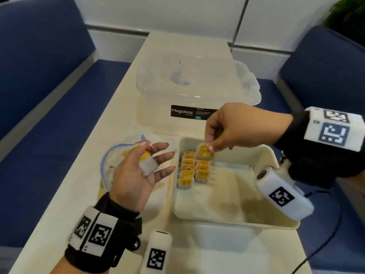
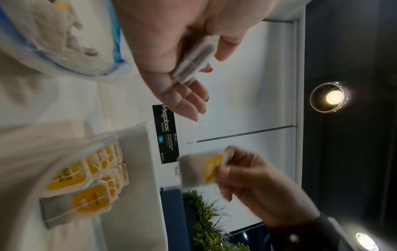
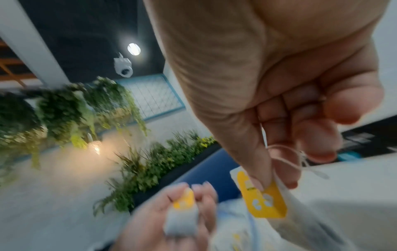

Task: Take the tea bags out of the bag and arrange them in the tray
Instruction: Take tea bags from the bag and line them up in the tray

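My right hand (image 1: 209, 148) pinches one tea bag (image 1: 205, 153) by its yellow tag, just above the far left corner of the cream tray (image 1: 237, 221). Two short rows of yellow-tagged tea bags (image 1: 192, 171) stand in that corner. In the right wrist view the thumb and a finger (image 3: 257, 180) pinch the tag (image 3: 264, 198), its string looped above. My left hand (image 1: 156, 155) is palm up left of the tray, its thumb pressing a small stack of tea bags (image 1: 148, 165) against the fingers, the other fingers straight. Under it lies the clear blue-edged plastic bag (image 1: 116, 155) with more tea bags inside.
A clear lidded storage box (image 1: 197, 86) with a black label stands right behind the tray. The narrow cream table (image 1: 217, 252) has blue sofas (image 1: 49, 107) along both sides. The tray's right and near parts hold nothing. A black cable (image 1: 324, 244) hangs at the right.
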`<act>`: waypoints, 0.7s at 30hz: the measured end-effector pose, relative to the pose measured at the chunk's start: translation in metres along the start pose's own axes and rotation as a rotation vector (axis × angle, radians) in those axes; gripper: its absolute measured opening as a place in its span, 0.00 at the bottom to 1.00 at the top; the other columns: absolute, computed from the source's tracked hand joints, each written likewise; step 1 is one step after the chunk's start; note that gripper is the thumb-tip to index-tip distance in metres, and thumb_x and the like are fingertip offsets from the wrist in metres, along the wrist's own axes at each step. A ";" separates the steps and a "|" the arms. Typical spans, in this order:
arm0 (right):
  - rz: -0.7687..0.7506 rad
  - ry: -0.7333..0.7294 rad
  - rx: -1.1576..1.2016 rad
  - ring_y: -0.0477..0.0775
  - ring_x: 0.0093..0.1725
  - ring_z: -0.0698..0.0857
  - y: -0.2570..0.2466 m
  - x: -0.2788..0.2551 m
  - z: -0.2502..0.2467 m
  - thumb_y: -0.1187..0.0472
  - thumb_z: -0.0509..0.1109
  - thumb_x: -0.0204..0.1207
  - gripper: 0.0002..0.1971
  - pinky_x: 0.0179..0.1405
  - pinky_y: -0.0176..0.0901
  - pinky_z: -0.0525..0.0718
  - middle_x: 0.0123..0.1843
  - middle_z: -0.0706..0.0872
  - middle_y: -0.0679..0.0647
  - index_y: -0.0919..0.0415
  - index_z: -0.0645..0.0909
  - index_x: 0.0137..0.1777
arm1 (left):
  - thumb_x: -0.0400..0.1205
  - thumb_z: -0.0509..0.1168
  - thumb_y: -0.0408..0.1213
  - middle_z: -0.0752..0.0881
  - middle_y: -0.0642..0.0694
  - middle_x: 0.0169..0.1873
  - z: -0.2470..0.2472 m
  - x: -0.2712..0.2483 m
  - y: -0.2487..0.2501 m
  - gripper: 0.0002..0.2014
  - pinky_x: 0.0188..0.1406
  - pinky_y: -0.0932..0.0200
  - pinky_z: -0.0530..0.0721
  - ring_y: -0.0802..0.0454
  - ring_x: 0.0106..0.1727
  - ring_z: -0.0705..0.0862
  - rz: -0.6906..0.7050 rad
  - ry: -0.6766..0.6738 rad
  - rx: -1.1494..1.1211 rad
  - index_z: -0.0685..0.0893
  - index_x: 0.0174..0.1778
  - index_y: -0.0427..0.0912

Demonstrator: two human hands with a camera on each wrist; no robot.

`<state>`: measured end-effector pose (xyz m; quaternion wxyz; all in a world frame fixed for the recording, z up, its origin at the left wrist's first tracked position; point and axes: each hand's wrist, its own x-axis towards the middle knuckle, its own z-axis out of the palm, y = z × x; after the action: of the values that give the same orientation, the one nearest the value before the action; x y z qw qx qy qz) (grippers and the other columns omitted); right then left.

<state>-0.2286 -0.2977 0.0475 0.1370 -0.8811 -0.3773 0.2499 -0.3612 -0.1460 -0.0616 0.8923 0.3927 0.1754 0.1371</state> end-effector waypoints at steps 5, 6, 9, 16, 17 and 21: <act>0.045 -0.043 -0.226 0.42 0.34 0.80 0.030 0.012 0.039 0.57 0.76 0.70 0.04 0.39 0.37 0.79 0.33 0.84 0.43 0.49 0.83 0.36 | 0.85 0.46 0.41 0.89 0.49 0.41 -0.015 0.001 0.003 0.17 0.30 0.56 0.87 0.52 0.39 0.88 -0.009 -0.007 0.046 0.81 0.48 0.45; 0.053 -0.052 -0.244 0.44 0.34 0.80 0.033 0.015 0.046 0.57 0.75 0.70 0.04 0.40 0.39 0.79 0.33 0.84 0.43 0.48 0.82 0.36 | 0.85 0.46 0.41 0.89 0.49 0.43 -0.017 0.001 0.003 0.18 0.30 0.56 0.87 0.52 0.39 0.88 -0.005 -0.006 0.069 0.82 0.51 0.45; 0.071 -0.086 -0.267 0.43 0.33 0.78 0.039 0.025 0.063 0.57 0.72 0.70 0.03 0.34 0.36 0.76 0.32 0.82 0.43 0.48 0.82 0.37 | 0.86 0.45 0.41 0.89 0.50 0.45 -0.021 0.000 0.004 0.19 0.31 0.56 0.87 0.53 0.42 0.87 0.000 -0.009 0.119 0.83 0.55 0.47; 0.058 -0.099 -0.320 0.48 0.32 0.78 0.051 0.036 0.085 0.58 0.73 0.68 0.01 0.26 0.36 0.70 0.33 0.84 0.46 0.52 0.84 0.37 | 0.82 0.49 0.44 0.88 0.50 0.47 -0.022 -0.002 0.004 0.18 0.35 0.56 0.87 0.53 0.45 0.87 0.037 -0.059 0.180 0.83 0.58 0.49; 0.061 -0.087 -0.317 0.49 0.33 0.79 0.052 0.036 0.087 0.58 0.72 0.67 0.01 0.26 0.36 0.70 0.34 0.84 0.47 0.52 0.83 0.36 | 0.80 0.51 0.45 0.88 0.50 0.48 -0.022 -0.002 0.004 0.19 0.35 0.56 0.87 0.53 0.45 0.87 0.038 -0.068 0.187 0.83 0.58 0.50; 0.094 -0.038 -0.283 0.52 0.35 0.81 0.057 0.037 0.091 0.58 0.72 0.67 0.02 0.32 0.39 0.76 0.34 0.86 0.48 0.52 0.83 0.35 | 0.75 0.52 0.46 0.88 0.50 0.47 -0.021 0.000 0.004 0.21 0.35 0.56 0.88 0.53 0.44 0.87 0.037 -0.083 0.194 0.84 0.58 0.50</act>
<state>-0.2228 -0.3041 -0.0658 -0.0076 -0.9034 -0.3696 0.2171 -0.3705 -0.1297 -0.0719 0.8539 0.4858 0.1434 0.1194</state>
